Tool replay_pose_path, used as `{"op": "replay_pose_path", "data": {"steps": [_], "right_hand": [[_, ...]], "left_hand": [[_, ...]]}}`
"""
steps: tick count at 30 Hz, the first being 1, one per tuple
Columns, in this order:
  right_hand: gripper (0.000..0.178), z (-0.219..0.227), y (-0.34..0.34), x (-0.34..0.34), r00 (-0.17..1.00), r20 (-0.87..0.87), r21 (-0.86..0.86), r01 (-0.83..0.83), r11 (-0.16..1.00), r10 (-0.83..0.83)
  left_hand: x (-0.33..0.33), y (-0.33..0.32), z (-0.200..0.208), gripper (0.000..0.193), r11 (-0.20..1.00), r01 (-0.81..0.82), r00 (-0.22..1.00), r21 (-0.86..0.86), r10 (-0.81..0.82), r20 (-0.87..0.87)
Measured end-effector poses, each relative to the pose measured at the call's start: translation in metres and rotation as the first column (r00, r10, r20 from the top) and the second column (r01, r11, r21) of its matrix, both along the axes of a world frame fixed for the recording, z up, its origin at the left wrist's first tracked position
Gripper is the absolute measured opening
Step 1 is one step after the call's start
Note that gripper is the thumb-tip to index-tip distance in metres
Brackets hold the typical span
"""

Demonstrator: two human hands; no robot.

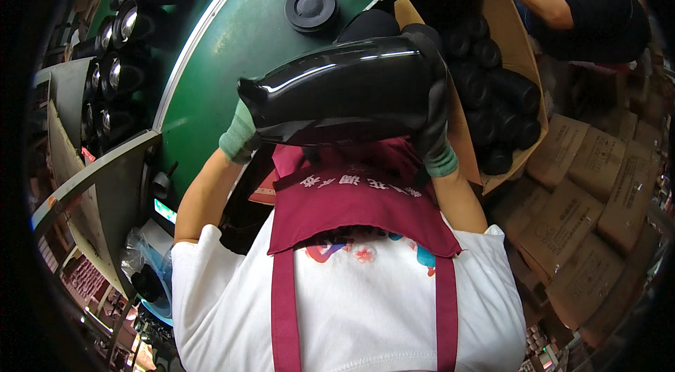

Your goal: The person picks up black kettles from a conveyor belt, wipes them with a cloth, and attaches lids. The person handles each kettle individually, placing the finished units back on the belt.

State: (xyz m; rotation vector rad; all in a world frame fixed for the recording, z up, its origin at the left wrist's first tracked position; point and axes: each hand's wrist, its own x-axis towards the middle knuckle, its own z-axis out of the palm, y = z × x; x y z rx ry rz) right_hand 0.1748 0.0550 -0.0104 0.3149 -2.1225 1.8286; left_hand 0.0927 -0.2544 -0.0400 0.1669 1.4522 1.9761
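Glossy black, a long curved shell (344, 94) is held level in both gloved hands, over the near edge of a green surface (218, 66). The left hand (242, 126) grips its left end, fingers partly hidden; the right hand (432, 98) is wrapped round its right end. Beyond the shell lies a round black disc (311, 8). At right, an open cardboard box (519, 38) holds dark rounded parts (513, 91), with brown cartons (569, 189) further right. Far left stand black housings (126, 24) with shiny insides.
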Motion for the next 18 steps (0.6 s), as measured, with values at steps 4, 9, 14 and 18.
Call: {"op": "replay_pose_path", "data": {"steps": [4,9,14,18], "right_hand": [[0.065,-0.011,0.003,-0.003,0.999,0.048,0.159,0.007,0.987,-0.015],[0.066,-0.056,0.041,0.014,0.981,0.14,0.214,0.1,0.972,-0.132],[0.075,-0.061,0.03,0.03,0.935,0.156,0.363,0.247,0.899,-0.32],[0.075,-0.068,0.031,0.04,0.878,0.284,0.32,0.293,0.901,-0.386]], "left_hand": [[-0.011,0.032,0.089,0.044,0.812,-0.198,0.804,-0.549,-0.186,-0.564],[-0.017,0.055,0.108,0.062,0.861,-0.15,0.688,-0.486,-0.262,-0.677],[0.003,0.074,0.112,0.085,0.873,-0.433,0.401,-0.224,-0.036,-0.915],[0.036,0.088,0.126,0.058,0.837,-0.428,0.143,-0.341,-0.31,-0.94]]}}
